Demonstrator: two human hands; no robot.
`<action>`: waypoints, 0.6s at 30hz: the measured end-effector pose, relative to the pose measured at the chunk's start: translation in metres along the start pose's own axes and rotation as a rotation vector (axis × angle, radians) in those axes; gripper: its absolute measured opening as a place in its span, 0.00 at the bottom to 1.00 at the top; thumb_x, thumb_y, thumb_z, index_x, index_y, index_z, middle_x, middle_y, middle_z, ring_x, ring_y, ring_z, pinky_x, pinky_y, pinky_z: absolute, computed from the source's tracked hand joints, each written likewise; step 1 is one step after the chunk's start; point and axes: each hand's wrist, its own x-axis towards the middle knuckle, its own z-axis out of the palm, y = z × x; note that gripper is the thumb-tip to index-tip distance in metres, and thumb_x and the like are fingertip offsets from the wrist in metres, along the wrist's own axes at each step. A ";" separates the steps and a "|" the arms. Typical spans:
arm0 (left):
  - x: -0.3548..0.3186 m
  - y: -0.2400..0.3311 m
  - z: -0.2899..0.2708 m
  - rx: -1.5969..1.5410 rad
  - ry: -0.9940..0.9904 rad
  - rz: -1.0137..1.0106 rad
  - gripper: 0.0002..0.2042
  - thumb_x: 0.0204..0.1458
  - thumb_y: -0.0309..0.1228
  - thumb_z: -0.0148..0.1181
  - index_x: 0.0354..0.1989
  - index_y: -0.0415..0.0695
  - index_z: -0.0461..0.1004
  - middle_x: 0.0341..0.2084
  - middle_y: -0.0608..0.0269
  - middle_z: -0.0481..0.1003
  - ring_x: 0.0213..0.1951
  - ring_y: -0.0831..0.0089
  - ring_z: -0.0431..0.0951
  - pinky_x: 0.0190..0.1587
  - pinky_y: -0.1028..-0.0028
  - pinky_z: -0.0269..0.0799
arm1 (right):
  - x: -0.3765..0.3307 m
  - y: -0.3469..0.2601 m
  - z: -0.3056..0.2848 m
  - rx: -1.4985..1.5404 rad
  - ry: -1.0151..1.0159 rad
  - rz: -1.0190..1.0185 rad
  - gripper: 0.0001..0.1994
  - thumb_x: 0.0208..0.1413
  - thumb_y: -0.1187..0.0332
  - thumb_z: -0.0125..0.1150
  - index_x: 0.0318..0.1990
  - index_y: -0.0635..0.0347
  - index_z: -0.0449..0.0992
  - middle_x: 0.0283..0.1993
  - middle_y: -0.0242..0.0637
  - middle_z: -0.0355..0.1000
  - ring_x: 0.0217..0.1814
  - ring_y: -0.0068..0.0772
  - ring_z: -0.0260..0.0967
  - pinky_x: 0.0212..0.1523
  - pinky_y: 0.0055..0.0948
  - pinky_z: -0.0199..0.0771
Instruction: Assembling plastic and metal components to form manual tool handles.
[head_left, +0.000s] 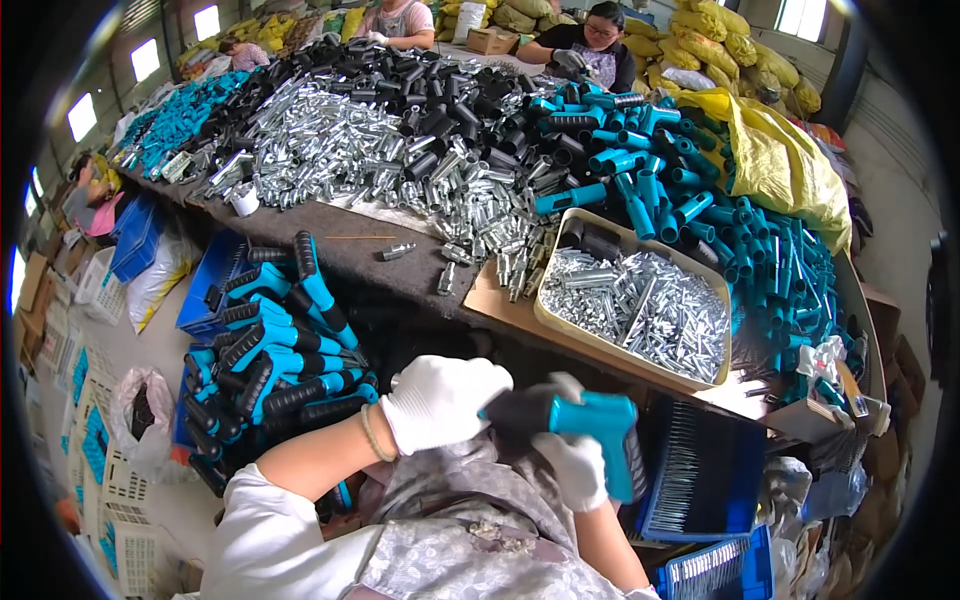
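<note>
Both my hands wear white knit gloves. My right hand point(575, 465) is closed around the grip side of a teal pistol-shaped tool housing point(598, 418), which lies sideways in front of me with its black nose pointing left. Some of its fingers show above the housing. At the nose end, my left hand point(445, 405) is curled into a fist; its fingertips meet the dark tip. Whatever lies inside that fist is hidden, and the nose is blurred. Beyond the hands, a beige tray point(620, 356) holds small metal pins and cylinders in separate heaps.
Teal and black tools point(280, 350) are piled at my left. Metal couplings point(330, 135), black sleeves point(435, 125) and teal housings point(690, 190) heap on the table. At right stand a blue crate of metal rods point(682, 470) and a yellow sack point(780, 165). A co-worker point(595, 50) is across the table.
</note>
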 end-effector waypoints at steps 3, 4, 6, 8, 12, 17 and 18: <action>-0.006 -0.015 0.014 -0.231 -0.297 -0.226 0.10 0.47 0.38 0.62 0.34 0.48 0.75 0.23 0.52 0.77 0.30 0.52 0.80 0.31 0.58 0.76 | -0.018 -0.008 -0.006 0.245 0.481 -0.547 0.41 0.51 0.63 0.65 0.70 0.65 0.52 0.61 0.45 0.64 0.58 0.42 0.69 0.57 0.40 0.73; -0.008 -0.011 0.019 -0.303 -0.438 -0.215 0.11 0.47 0.38 0.62 0.35 0.48 0.76 0.23 0.52 0.78 0.31 0.51 0.80 0.33 0.57 0.76 | -0.012 -0.001 -0.014 -0.002 0.582 -0.799 0.38 0.52 0.64 0.64 0.68 0.67 0.54 0.57 0.50 0.68 0.51 0.40 0.72 0.45 0.32 0.77; -0.033 0.007 0.032 -0.160 -0.613 -0.062 0.13 0.44 0.33 0.58 0.38 0.42 0.78 0.28 0.46 0.79 0.33 0.49 0.81 0.37 0.55 0.76 | -0.012 -0.036 -0.036 -0.365 0.340 -0.750 0.12 0.41 0.80 0.62 0.38 0.67 0.80 0.28 0.42 0.77 0.27 0.32 0.75 0.30 0.30 0.74; -0.056 0.015 0.052 -0.278 -0.620 -0.082 0.11 0.44 0.32 0.56 0.34 0.40 0.74 0.26 0.47 0.77 0.30 0.50 0.81 0.35 0.57 0.76 | -0.003 -0.051 -0.032 -0.276 0.340 -0.266 0.05 0.50 0.79 0.61 0.34 0.69 0.81 0.22 0.38 0.75 0.21 0.25 0.72 0.26 0.25 0.72; -0.024 0.021 -0.004 0.119 -0.532 0.189 0.05 0.51 0.32 0.54 0.31 0.44 0.71 0.22 0.57 0.74 0.24 0.60 0.78 0.30 0.64 0.74 | 0.028 0.007 -0.050 -0.736 0.059 0.005 0.13 0.59 0.60 0.57 0.33 0.59 0.82 0.24 0.45 0.76 0.26 0.43 0.76 0.31 0.37 0.75; 0.022 0.009 -0.021 0.066 -0.230 0.468 0.06 0.48 0.37 0.57 0.25 0.50 0.72 0.22 0.64 0.71 0.29 0.64 0.74 0.33 0.67 0.71 | 0.010 0.042 0.009 0.641 -0.659 0.251 0.30 0.61 0.40 0.53 0.53 0.60 0.70 0.35 0.33 0.73 0.32 0.25 0.72 0.33 0.29 0.75; 0.035 -0.007 -0.025 0.032 0.068 0.425 0.06 0.49 0.36 0.59 0.25 0.50 0.73 0.24 0.64 0.73 0.30 0.64 0.75 0.34 0.64 0.72 | 0.006 0.036 0.011 0.556 -0.521 0.252 0.29 0.60 0.40 0.56 0.53 0.57 0.68 0.33 0.32 0.71 0.29 0.22 0.70 0.30 0.22 0.72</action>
